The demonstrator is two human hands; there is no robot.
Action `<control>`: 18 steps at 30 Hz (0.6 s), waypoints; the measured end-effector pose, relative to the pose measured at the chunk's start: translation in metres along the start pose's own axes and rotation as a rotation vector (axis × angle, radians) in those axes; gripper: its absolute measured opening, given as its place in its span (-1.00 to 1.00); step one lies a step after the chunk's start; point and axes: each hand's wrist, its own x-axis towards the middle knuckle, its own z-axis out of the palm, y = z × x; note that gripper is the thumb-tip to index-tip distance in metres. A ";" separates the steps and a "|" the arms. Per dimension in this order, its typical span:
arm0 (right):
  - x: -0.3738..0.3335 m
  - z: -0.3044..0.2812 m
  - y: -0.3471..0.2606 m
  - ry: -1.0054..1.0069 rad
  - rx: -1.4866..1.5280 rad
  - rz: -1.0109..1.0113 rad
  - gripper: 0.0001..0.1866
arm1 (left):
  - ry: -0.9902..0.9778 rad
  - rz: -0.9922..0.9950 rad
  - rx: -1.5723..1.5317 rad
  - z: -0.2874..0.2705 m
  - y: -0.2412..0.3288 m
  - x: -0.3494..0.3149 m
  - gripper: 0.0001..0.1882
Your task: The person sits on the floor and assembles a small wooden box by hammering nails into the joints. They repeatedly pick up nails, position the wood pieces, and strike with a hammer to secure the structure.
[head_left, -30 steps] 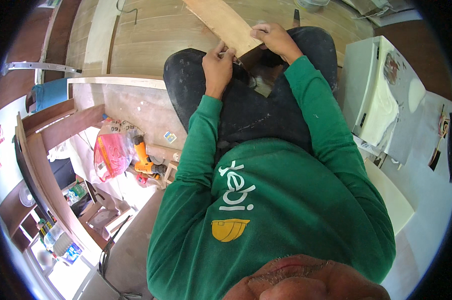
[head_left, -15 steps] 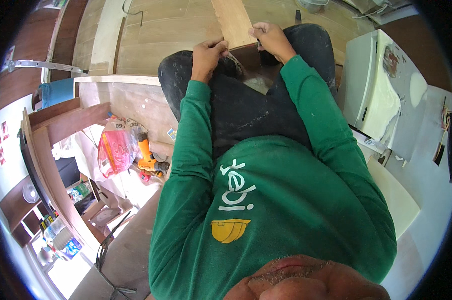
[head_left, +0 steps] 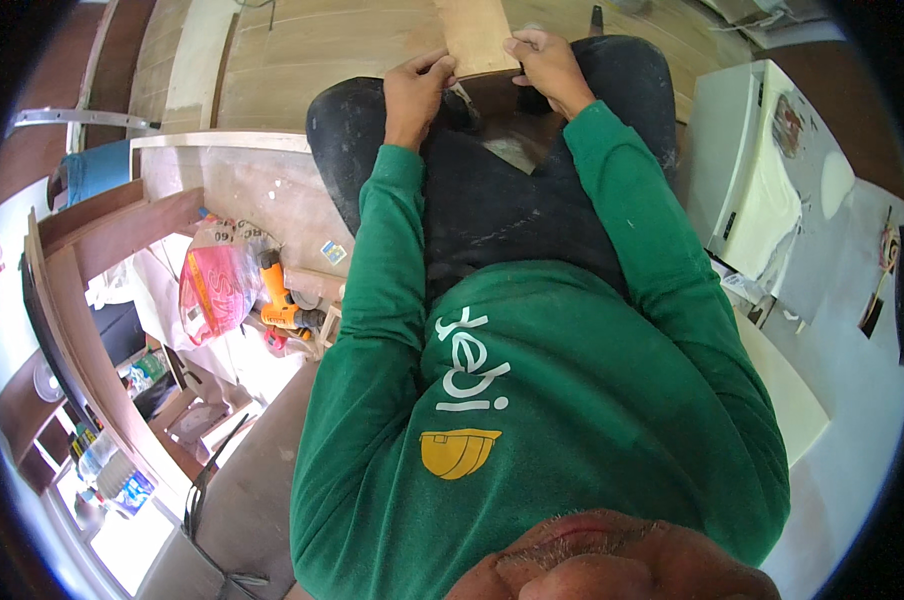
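Observation:
A flat strip of light wooden board point(head_left: 478, 38) extends away from me at the top of the view, and its far end is cut off. My left hand point(head_left: 418, 98) pinches the board's near left corner between thumb and fingers. At the near right edge, my right hand point(head_left: 554, 76) grips the same board, its thumb lying on top and its fingers curled below. Both hands are over my bent knees in dark trousers point(head_left: 532, 225), with the board's near end between them.
Left of me, an orange power drill point(head_left: 278, 296) lies beside a pink and clear plastic bag point(head_left: 212, 285), within a wooden frame point(head_left: 137, 230). A pale cabinet point(head_left: 722, 165) with a stained door stands close on my right. A dark cable point(head_left: 194, 500) hangs at lower left.
The board's near end has moved slightly away from me, and the board looks straighter. Both hands keep hold of it. The surroundings at left have shifted a little in the view.

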 end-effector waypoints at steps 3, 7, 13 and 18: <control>0.001 -0.001 0.002 -0.011 -0.011 -0.050 -0.57 | -0.017 -0.021 -0.023 0.000 0.001 -0.004 -0.60; 0.000 -0.005 0.003 -0.054 -0.026 -0.038 -0.56 | 0.007 -0.001 -0.027 0.001 0.002 -0.009 -0.65; -0.001 -0.003 0.002 -0.032 -0.003 -0.035 -0.56 | 0.051 0.070 0.032 0.003 0.000 -0.003 -0.67; 0.001 0.000 0.003 -0.035 0.005 -0.040 -0.57 | 0.036 0.065 0.001 0.000 -0.002 -0.002 -0.67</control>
